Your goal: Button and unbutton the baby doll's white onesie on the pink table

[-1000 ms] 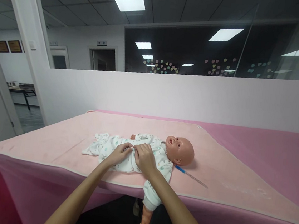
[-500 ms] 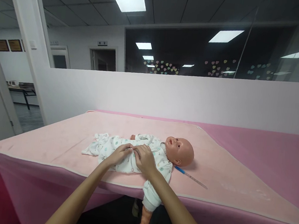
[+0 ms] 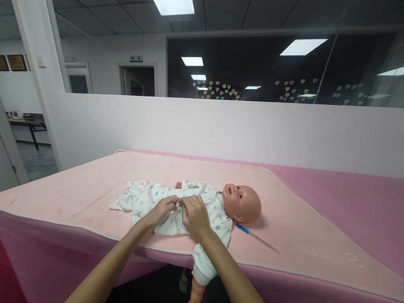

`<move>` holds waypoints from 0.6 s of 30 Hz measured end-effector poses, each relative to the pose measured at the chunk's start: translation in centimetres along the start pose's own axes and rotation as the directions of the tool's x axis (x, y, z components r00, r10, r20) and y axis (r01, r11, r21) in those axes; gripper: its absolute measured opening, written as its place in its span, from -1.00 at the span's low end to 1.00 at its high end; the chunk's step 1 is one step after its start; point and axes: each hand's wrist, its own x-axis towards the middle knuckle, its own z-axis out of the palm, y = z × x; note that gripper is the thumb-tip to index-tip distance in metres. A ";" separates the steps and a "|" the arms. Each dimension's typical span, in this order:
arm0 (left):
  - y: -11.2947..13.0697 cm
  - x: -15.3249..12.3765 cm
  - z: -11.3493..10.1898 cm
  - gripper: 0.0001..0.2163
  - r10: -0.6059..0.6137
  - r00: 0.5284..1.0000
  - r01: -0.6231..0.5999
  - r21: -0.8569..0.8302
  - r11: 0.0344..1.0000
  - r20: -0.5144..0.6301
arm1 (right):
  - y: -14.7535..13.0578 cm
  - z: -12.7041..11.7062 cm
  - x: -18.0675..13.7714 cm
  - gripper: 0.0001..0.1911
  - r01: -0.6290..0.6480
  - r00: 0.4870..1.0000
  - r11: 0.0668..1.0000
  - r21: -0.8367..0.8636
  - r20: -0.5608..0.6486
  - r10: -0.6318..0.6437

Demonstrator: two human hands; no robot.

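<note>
Almost nothing shifts since the earlier frame — our left hand (image 3: 161, 211) and right hand (image 3: 195, 216) stay curled close together on the outfit (image 3: 173, 226), though whether they pinch it we cannot tell — while the doll (image 3: 218, 209) lies face-up on the covered worktop (image 3: 304, 241), a blue-ended stick (image 3: 258, 238) near its head (image 3: 242, 204)

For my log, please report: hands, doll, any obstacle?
Left hand, right hand: on garment, grip unclear. Doll: on its back, one arm past cloth edge. Blue-ended stick near head, clear of hands.
</note>
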 end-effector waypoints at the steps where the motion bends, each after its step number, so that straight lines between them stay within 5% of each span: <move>1: 0.1 -0.1 0.0 -0.89 -0.005 1.000 0.005 -0.023 1.000 -0.003 | 0.0 0.0 0.0 -0.81 -0.007 1.000 1.000 -0.004 -0.007 0.007; 6: -0.3 -0.8 -0.3 -0.75 -0.057 0.997 0.045 -0.181 0.983 -0.058 | 0.1 -0.1 0.0 -0.81 -0.048 0.996 0.999 -0.005 -0.074 0.047; 10: -1.3 -0.9 -0.4 -0.64 -0.121 0.952 0.057 -0.227 0.972 -0.280 | 0.0 -0.3 0.0 -0.84 -0.082 0.988 0.996 -0.029 -0.136 0.078; 13: -1.6 -0.8 0.1 -0.59 -0.111 0.888 0.042 -0.161 0.986 -0.447 | 0.0 -0.4 0.1 -0.86 -0.115 0.979 0.991 -0.070 -0.178 0.101; 18: -1.0 -1.0 1.2 -0.60 -0.031 0.824 0.059 0.031 0.998 -0.566 | 0.3 -0.5 0.1 -0.84 -0.222 0.951 0.961 -0.167 -0.253 0.176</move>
